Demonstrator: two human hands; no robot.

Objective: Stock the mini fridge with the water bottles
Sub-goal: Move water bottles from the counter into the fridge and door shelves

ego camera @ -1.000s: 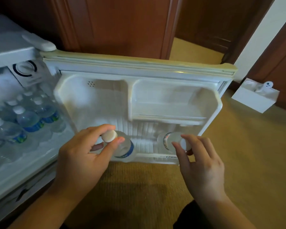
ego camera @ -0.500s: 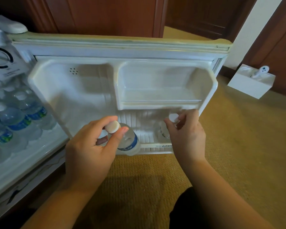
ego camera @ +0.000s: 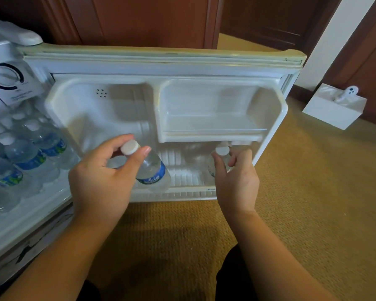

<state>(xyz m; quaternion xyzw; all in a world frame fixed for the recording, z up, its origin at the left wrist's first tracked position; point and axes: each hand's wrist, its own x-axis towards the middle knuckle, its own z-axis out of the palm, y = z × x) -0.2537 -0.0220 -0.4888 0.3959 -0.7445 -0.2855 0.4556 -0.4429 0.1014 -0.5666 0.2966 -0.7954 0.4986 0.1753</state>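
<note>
Left hand [ego camera: 100,181]: grip closed on capped water bottle [ego camera: 149,168], tilted over left end of lower door rack [ego camera: 182,193] | Right hand [ego camera: 237,181]: grip closed on second bottle [ego camera: 220,158], right end, under upper door shelf [ego camera: 213,131] | Risk: cap may catch shelf underside; tilted bottle may topple onto carpet [ego camera: 302,203].

Lower door shelf [ego camera: 182,193] carries two water bottles [ego camera: 154,172]; carpet [ego camera: 313,192] bears white box [ego camera: 332,109]
</note>
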